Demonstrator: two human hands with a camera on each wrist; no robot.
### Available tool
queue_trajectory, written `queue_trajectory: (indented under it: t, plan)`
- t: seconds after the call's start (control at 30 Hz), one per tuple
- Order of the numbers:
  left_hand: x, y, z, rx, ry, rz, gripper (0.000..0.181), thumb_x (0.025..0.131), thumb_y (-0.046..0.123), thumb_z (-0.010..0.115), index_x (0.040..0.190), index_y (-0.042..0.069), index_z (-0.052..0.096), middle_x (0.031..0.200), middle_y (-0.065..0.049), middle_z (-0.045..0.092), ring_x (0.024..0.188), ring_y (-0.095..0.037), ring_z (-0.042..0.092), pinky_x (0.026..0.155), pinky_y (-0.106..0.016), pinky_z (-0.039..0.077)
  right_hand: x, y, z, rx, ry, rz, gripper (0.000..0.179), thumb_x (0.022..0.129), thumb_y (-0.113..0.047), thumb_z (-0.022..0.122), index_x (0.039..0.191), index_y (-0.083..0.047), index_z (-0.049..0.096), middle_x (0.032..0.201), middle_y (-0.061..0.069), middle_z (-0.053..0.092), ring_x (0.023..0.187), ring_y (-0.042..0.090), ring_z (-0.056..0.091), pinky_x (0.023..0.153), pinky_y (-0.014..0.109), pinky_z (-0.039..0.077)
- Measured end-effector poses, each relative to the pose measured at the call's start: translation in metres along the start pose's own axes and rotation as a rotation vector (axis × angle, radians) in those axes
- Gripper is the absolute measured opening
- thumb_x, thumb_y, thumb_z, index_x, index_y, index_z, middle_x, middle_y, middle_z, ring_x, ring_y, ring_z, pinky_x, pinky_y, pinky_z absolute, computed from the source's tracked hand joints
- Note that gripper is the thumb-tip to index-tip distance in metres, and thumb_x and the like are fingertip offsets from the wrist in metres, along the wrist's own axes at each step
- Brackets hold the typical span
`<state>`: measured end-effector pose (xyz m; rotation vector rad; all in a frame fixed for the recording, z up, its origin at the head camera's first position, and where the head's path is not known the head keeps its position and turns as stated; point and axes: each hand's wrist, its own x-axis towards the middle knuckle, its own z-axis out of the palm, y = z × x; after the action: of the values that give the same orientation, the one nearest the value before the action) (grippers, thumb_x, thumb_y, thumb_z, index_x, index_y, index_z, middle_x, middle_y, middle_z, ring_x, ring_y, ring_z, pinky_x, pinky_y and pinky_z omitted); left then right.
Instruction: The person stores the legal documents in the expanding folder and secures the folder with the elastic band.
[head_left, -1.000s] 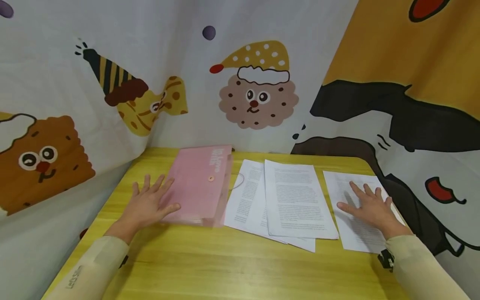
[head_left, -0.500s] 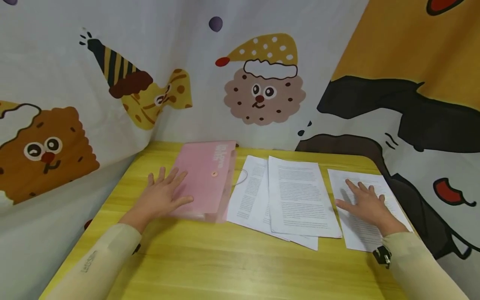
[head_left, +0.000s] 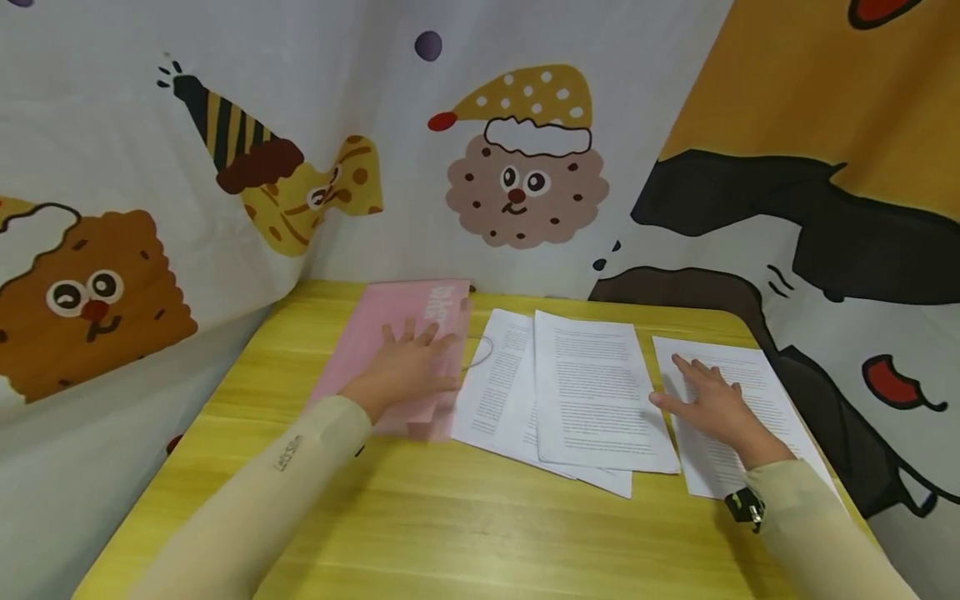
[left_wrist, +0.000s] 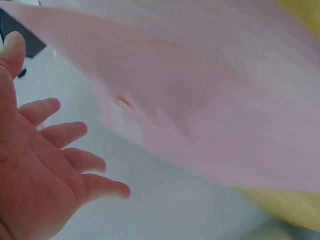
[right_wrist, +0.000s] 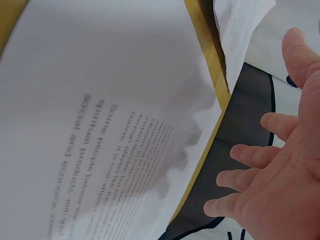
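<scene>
A pink document folder (head_left: 352,333) with pale lettering lies at the left back of the table. My left hand (head_left: 405,371) is spread over it, fingers extended, covering its button. In the left wrist view the folder (left_wrist: 210,125) fills much of the frame beside the spread left hand (left_wrist: 40,165), with a shadow on its surface. My right hand (head_left: 712,408) hovers palm down over a single printed sheet (head_left: 772,408) at the right. The right wrist view shows the sheet's text (right_wrist: 100,160) and the right hand (right_wrist: 275,170) with nothing in its fingers.
Between the hands lie overlapping printed papers (head_left: 600,392), the top stack partly over other sheets (head_left: 495,392). A thin string (head_left: 487,354) loops out from the folder's right side. The yellow wooden table (head_left: 480,533) meets a cartoon-printed curtain (head_left: 360,83) behind it.
My left hand has moved rightward from the folder's left edge to over its middle. My right hand has shifted slightly left above the sheet. The folder and papers stay put.
</scene>
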<state>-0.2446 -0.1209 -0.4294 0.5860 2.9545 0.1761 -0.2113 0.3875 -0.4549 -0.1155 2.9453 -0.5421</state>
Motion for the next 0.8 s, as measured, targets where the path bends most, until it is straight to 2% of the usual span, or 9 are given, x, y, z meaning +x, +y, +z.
queue_trajectory:
  t: [0.13,0.3,0.4,0.53,0.8]
  plan:
    - [0.018,0.016,0.006,0.113,-0.062,-0.032,0.089,0.099,0.069,0.060,0.172,0.030,0.026,0.179,-0.013,0.022,0.163,-0.055,0.006,0.122,-0.084,0.011,0.001,0.001,0.004,-0.007,-0.001,-0.009,0.108,0.098,-0.067,0.064,0.169,0.000,0.019,0.164,0.049,0.019,0.146,0.078,0.011,0.110,0.091,0.009]
    - [0.032,0.023,0.011,0.213,-0.093,-0.096,0.081,0.103,0.057,0.062,0.171,0.033,0.027,0.179,-0.014,0.020,0.162,-0.055,0.013,0.120,-0.084,0.018,0.000,0.002,0.006,-0.022,0.010,-0.015,0.108,0.098,-0.067,0.064,0.169,0.001,0.020,0.164,0.048,0.021,0.146,0.077,0.014,0.110,0.091,0.012]
    - [0.038,0.023,0.011,0.216,-0.119,-0.141,0.076,0.105,0.048,0.060,0.171,0.036,0.025,0.179,-0.016,0.018,0.162,-0.056,0.014,0.118,-0.085,0.020,-0.001,0.002,0.005,-0.027,0.019,-0.006,0.107,0.098,-0.065,0.065,0.169,0.002,0.021,0.164,0.048,0.022,0.147,0.077,0.015,0.111,0.091,0.012]
    - [0.042,0.023,0.009,0.207,-0.156,-0.173,0.075,0.106,0.044,0.058,0.172,0.038,0.022,0.180,-0.016,0.016,0.161,-0.057,0.015,0.117,-0.085,0.024,-0.006,0.002,0.002,-0.017,0.028,0.016,0.105,0.098,-0.062,0.067,0.168,0.003,0.022,0.163,0.048,0.023,0.147,0.076,0.015,0.112,0.090,0.012]
    - [0.044,0.028,0.010,0.102,-0.195,-0.212,0.075,0.107,0.036,0.056,0.172,0.038,0.020,0.181,-0.016,0.011,0.162,-0.056,0.014,0.118,-0.084,0.025,-0.010,0.009,0.002,-0.005,0.035,0.030,0.106,0.098,-0.063,0.067,0.169,0.001,0.021,0.164,0.047,0.022,0.148,0.076,0.014,0.112,0.090,0.011]
